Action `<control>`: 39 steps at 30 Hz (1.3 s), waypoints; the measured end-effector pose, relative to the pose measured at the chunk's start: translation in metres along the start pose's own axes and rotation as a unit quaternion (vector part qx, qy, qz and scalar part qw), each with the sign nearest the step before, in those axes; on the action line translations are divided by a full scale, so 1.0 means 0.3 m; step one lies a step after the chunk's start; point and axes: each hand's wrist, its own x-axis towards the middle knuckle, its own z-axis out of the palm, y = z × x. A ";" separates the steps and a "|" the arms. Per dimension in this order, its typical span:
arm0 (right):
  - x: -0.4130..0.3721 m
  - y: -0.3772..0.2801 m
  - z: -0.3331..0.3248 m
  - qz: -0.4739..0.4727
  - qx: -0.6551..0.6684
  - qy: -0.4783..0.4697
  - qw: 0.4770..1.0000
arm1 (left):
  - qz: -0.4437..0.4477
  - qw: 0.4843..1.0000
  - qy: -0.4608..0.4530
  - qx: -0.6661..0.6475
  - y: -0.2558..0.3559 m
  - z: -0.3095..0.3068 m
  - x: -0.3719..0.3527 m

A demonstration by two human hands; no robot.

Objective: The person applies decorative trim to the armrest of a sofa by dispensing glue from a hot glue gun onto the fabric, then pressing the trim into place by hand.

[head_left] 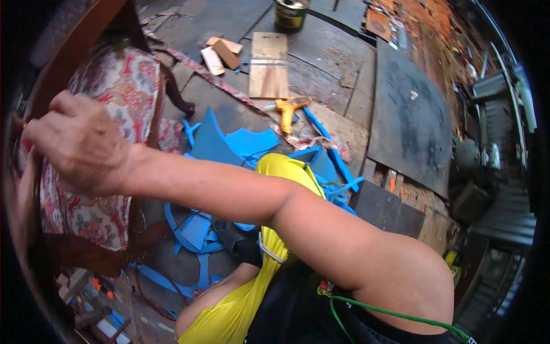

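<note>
My right arm reaches across the view, and my right hand [83,140] is closed at the far left, against the dark wooden frame of a chair. Its fingertips are turned away, so what they grip is hidden. Beside and below the hand is the chair's floral upholstery [94,221], red and grey on a pale ground. A curved wooden chair leg [177,92] shows just beyond. My left hand cannot be made out in the frame.
Blue foam offcuts [215,140] are heaped on the board floor around my yellow shorts [232,312]. Past them lie a yellow glue gun [288,112], a wooden board [268,80], small wood blocks [225,53] and a tin can [290,16]. A dark panel [409,123] lies to the right.
</note>
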 end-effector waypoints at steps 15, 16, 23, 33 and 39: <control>-0.032 0.045 0.111 0.007 -0.027 0.017 0.999 | -0.019 0.999 -0.017 0.047 0.080 -0.032 0.008; -0.037 0.048 0.121 0.009 -0.035 0.024 0.999 | -0.016 0.999 -0.015 0.044 0.075 -0.025 0.009; -0.063 0.077 0.133 0.003 -0.034 0.051 0.998 | 0.019 0.998 0.021 0.058 0.056 -0.006 0.011; -0.072 0.084 0.110 0.011 -0.055 0.020 0.998 | -0.023 0.999 -0.006 0.031 0.055 -0.010 0.013; -0.115 0.104 -0.232 0.064 -0.102 -0.091 0.989 | -0.045 0.998 -0.032 -0.014 0.059 -0.005 0.014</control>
